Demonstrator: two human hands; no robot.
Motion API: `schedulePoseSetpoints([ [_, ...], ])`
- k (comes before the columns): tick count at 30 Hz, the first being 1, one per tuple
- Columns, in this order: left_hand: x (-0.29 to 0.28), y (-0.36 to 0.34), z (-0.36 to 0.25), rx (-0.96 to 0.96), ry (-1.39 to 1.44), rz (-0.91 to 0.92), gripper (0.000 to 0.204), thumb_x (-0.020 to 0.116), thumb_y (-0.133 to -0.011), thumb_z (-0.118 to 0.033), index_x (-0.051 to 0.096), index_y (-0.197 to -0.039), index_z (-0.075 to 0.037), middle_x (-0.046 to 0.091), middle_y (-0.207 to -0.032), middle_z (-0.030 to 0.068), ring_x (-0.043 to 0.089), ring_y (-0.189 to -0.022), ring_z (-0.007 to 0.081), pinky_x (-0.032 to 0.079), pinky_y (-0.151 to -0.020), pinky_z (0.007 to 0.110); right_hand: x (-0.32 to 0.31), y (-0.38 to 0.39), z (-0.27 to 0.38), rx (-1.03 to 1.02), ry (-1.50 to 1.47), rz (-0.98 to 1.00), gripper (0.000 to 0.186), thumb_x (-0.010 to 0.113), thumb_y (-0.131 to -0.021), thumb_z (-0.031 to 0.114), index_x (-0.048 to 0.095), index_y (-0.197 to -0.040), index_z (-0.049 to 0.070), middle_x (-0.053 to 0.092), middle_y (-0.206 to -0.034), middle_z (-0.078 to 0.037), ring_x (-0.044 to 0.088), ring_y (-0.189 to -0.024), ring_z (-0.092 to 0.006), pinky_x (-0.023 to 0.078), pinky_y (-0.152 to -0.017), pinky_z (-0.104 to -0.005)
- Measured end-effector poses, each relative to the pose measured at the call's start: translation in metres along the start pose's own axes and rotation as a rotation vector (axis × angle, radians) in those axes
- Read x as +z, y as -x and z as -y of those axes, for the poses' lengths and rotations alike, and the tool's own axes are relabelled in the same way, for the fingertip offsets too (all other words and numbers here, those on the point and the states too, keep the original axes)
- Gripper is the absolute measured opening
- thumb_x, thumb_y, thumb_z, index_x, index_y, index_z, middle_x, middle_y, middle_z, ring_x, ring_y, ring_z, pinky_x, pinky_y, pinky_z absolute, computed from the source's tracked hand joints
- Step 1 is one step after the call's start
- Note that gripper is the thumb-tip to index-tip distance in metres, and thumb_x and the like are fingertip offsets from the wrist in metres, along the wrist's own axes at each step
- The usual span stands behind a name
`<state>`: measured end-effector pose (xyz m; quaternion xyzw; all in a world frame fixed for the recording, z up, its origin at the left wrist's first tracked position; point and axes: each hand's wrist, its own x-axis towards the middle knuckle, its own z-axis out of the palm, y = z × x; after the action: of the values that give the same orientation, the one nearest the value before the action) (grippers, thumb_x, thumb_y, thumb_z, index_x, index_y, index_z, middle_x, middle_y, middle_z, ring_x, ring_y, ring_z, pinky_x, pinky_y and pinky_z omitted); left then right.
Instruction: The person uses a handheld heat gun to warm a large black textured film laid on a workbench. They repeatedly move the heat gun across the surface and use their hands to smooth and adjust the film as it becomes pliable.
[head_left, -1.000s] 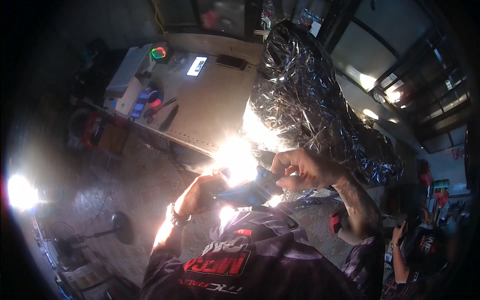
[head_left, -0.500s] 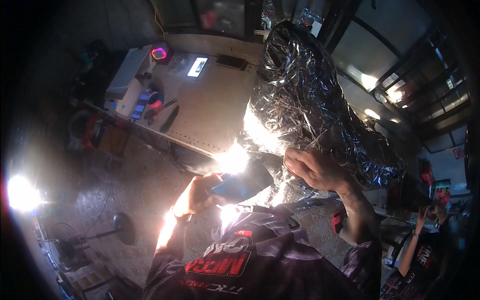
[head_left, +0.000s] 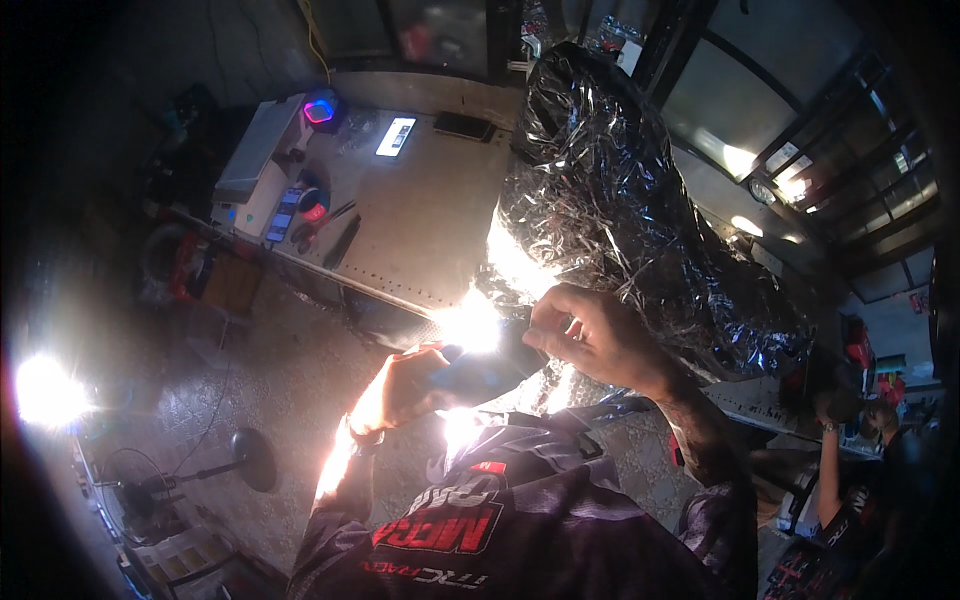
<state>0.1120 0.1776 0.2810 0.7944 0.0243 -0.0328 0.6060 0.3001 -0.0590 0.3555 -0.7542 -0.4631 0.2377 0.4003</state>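
Observation:
In my left hand (head_left: pixel 400 385) is a dark blue, smooth, flat-looking piece (head_left: pixel 465 378), gripped at its left end. Glare from a bright light (head_left: pixel 470 322) washes out its upper edge. My right hand (head_left: pixel 590 335) is curled at the right end of this piece, thumb and fingers drawn together. Whether anything is pinched there is hidden. Just beyond both hands rises a large bulky form wrapped in shiny black plastic film (head_left: pixel 600 200).
A workbench (head_left: pixel 410 220) at the far left bears a lit phone (head_left: pixel 396 137), a glowing speaker (head_left: pixel 320 110) and slim tools. A second bright lamp (head_left: pixel 48 390) stands at the left, near a round-based stand (head_left: pixel 253 460). Another person (head_left: pixel 845 480) works at the right.
My right hand has moved left and nearer to me, from beside the black film to the end of the blue piece. My left hand has barely moved.

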Motion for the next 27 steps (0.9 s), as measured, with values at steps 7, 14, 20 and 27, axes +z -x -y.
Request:
schedulePoseSetpoints([
  [7,-0.002,-0.002,0.001,0.224,-0.103,0.026,0.043,0.083,-0.079,-0.039,0.066,-0.092,-0.002,0.068,-0.083,0.0072,0.067,-0.097,0.0239,0.036,-0.111,0.050,-0.004,-0.003,0.005,-0.100,-0.121,0.079,0.020,0.064,-0.097,0.018,0.057,-0.097,0.000,0.065,-0.081,-0.012,0.067,-0.074,-0.0227,0.051,-0.067,-0.0346],
  [14,-0.009,0.003,-0.004,0.244,0.112,0.055,0.032,0.074,-0.078,-0.022,0.068,-0.100,0.001,0.068,-0.087,0.0086,0.064,-0.094,0.0206,0.041,-0.108,0.042,-0.007,0.001,0.010,-0.120,-0.076,-0.009,0.015,0.060,-0.099,0.016,0.058,-0.100,0.001,0.063,-0.082,-0.009,0.062,-0.071,-0.0176,0.049,-0.064,-0.0333],
  [20,-0.015,0.012,0.004,0.188,0.139,-0.026,0.035,0.073,-0.087,-0.032,0.067,-0.098,0.000,0.068,-0.084,0.0074,0.065,-0.081,0.0182,0.049,-0.076,0.034,-0.024,0.019,0.026,0.085,0.085,-0.192,0.014,0.053,-0.100,0.013,0.055,-0.093,0.001,0.055,-0.071,-0.013,0.057,-0.060,-0.0242,0.046,-0.060,-0.0373],
  [27,-0.017,0.004,0.004,0.199,0.071,-0.076,0.038,0.073,-0.089,-0.037,0.066,-0.097,0.000,0.069,-0.079,0.0074,0.065,-0.076,0.0168,0.050,-0.087,0.037,-0.009,0.010,0.012,-0.136,0.190,-0.202,0.011,0.062,-0.096,0.012,0.060,-0.093,0.001,0.064,-0.083,-0.011,0.064,-0.073,-0.0245,0.050,-0.063,-0.0333],
])
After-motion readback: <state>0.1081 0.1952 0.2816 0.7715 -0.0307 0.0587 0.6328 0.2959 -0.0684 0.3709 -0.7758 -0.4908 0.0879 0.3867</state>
